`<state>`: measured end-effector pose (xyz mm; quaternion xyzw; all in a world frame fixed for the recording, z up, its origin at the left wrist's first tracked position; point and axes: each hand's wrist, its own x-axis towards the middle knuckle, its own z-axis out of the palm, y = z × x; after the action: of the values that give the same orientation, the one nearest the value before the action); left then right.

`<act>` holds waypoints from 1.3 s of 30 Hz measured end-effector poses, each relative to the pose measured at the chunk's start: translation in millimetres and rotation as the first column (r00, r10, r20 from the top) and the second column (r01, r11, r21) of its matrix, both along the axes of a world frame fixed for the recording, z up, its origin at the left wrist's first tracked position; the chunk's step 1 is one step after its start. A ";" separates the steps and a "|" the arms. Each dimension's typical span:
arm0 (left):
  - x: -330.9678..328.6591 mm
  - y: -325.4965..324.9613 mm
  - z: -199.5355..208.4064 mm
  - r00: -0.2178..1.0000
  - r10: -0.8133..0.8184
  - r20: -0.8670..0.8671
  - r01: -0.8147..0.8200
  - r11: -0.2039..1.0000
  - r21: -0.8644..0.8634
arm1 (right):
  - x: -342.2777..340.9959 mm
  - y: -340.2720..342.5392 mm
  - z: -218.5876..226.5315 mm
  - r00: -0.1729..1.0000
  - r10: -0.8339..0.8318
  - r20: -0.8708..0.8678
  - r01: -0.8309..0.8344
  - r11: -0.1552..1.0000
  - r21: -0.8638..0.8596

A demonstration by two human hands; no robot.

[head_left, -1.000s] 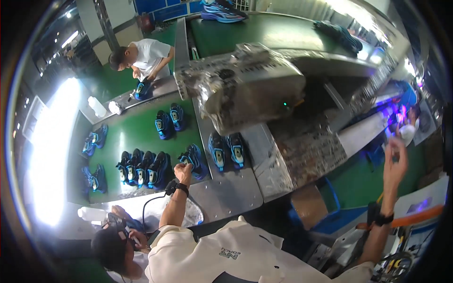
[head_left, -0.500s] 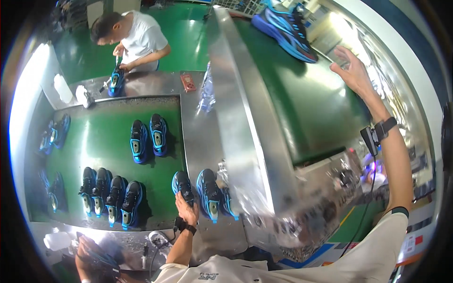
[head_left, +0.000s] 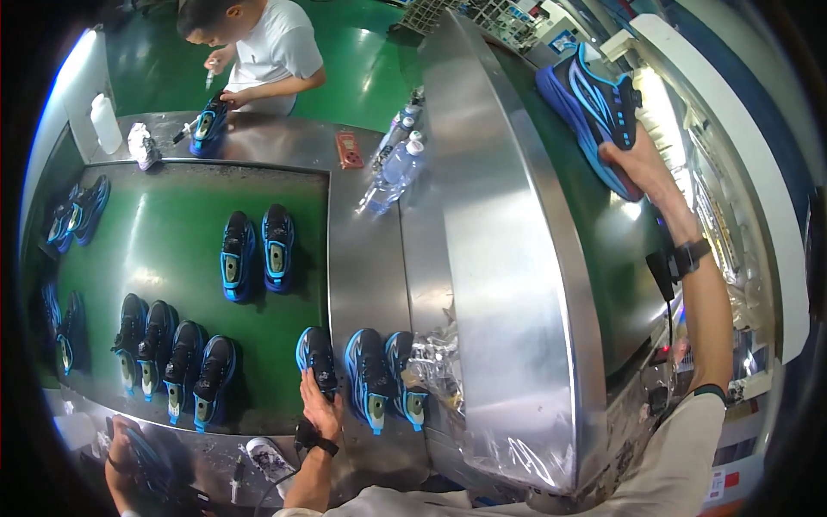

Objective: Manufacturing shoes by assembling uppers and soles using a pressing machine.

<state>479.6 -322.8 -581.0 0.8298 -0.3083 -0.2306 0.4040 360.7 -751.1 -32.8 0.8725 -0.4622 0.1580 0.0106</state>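
Right fingers [head_left: 615, 156] reached shoe [head_left: 586, 108]; red item [head_left: 349, 149], marks illegible.

Shoe [head_left: 314, 349]: heel behind left hand [head_left: 321, 412] | right hand [head_left: 644, 168]: fingers behind another shoe [head_left: 594, 112] | co-worker's head [head_left: 215, 19]: cut by top edge

Four blue-and-black sneakers [head_left: 215, 370] form a near row; two stand beyond, four far left, two on the grey steel ledge [head_left: 366, 267], one at the person's bare left hand [head_left: 321, 415], one at the bare right hand [head_left: 642, 166]. One flat red rectangular case [head_left: 349, 150] lies farther off.
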 end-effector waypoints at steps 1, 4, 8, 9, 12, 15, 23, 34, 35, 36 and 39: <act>1.5 2.2 -2.3 1.000 -0.007 0.001 0.007 1.000 0.004 | -4.0 23.8 -0.1 0.999 -0.041 -0.008 0.040 0.999 -0.020; 3.2 3.1 -5.8 0.999 0.040 -0.013 -0.040 0.999 -0.024 | -51.7 62.6 4.2 1.000 0.012 0.009 -0.012 1.000 0.004; 0.3 -5.0 -12.8 0.993 0.096 -0.067 -0.101 0.992 -0.071 | -93.3 86.4 25.1 0.992 0.030 0.125 -0.056 0.977 0.207; -2.1 -8.9 -17.0 0.996 0.071 -0.050 -0.075 0.993 -0.088 | -95.2 86.6 29.3 0.987 -0.010 0.163 -0.017 0.986 0.168; -3.9 -10.6 -14.0 0.999 0.042 -0.005 -0.042 0.995 -0.089 | -82.6 91.5 17.0 0.982 -0.029 0.188 0.006 0.992 0.126; 4.6 -4.6 -27.0 0.999 -0.036 -0.020 0.034 0.993 -0.118 | -77.5 125.0 25.7 0.991 0.032 0.128 -0.022 0.997 -0.078; -47.1 37.0 86.3 0.763 -0.496 -0.415 0.361 0.859 -0.363 | -208.2 318.2 78.9 0.952 0.239 0.192 -0.175 0.937 -0.303; -319.9 62.4 372.7 -0.832 -0.169 -0.528 0.442 0.371 -0.816 | -369.9 613.1 -10.5 0.981 -0.155 0.115 0.160 0.986 -0.037; -338.0 74.4 375.3 -0.763 -0.262 -0.590 0.530 0.269 -0.804 | -383.8 639.0 -22.6 0.966 -0.234 0.109 0.247 0.960 -0.130; -361.4 89.2 379.0 -0.782 -0.279 -0.557 0.516 0.213 -0.830 | -395.1 669.7 -34.1 0.907 -0.379 0.184 0.413 0.886 -0.210; -424.5 140.9 372.9 -0.847 -0.153 -0.509 0.486 0.164 -0.859 | -440.4 769.1 -114.7 0.423 -0.460 0.781 0.822 0.557 -0.117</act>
<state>55.1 -181.9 -208.2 -0.1074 -0.2875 -0.9483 0.0809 -79.8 18.1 -147.5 0.4590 -0.6834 0.5541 0.1235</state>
